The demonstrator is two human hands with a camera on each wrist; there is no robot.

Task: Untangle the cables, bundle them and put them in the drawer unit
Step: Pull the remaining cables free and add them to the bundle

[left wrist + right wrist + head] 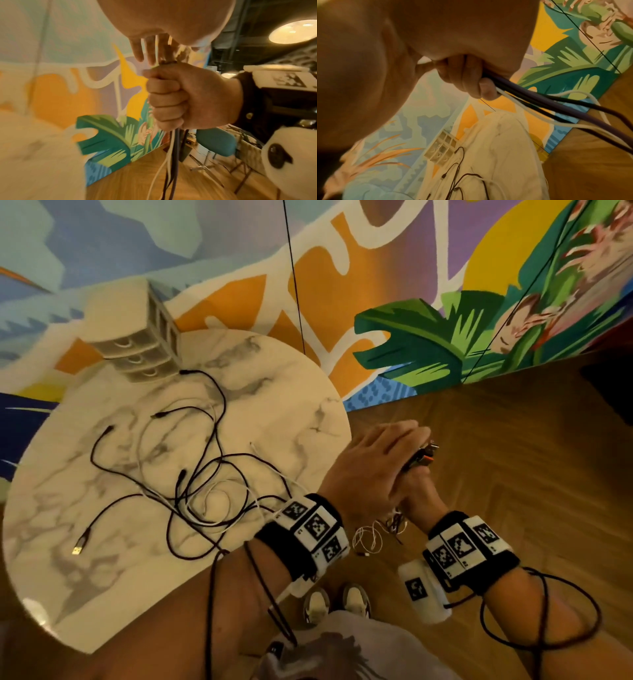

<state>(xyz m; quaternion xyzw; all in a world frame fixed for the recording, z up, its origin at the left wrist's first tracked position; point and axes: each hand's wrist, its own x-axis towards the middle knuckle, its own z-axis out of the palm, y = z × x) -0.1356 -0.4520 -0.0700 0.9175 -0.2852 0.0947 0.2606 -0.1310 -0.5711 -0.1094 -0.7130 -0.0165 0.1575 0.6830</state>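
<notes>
My right hand (418, 491) is a fist (171, 97) round a bundle of black and white cables, held over the floor just right of the table. The bundle's strands (173, 155) hang below the fist and trail off in the right wrist view (547, 105). My left hand (376, 463) lies over the fist, its fingers (149, 48) and thumb closing on the plug ends (424, 455) that stick out on top. More black and white cables (205, 474) lie tangled on the round marble table (291, 412). The white drawer unit (144, 350) stands at the table's far left edge, drawers closed.
A gold USB plug (78, 550) lies near the table's front left rim. Thin cable loops (373, 535) dangle between my wrists above the wooden floor (513, 457). A painted wall runs behind the table. A teal chair (216, 142) stands further off.
</notes>
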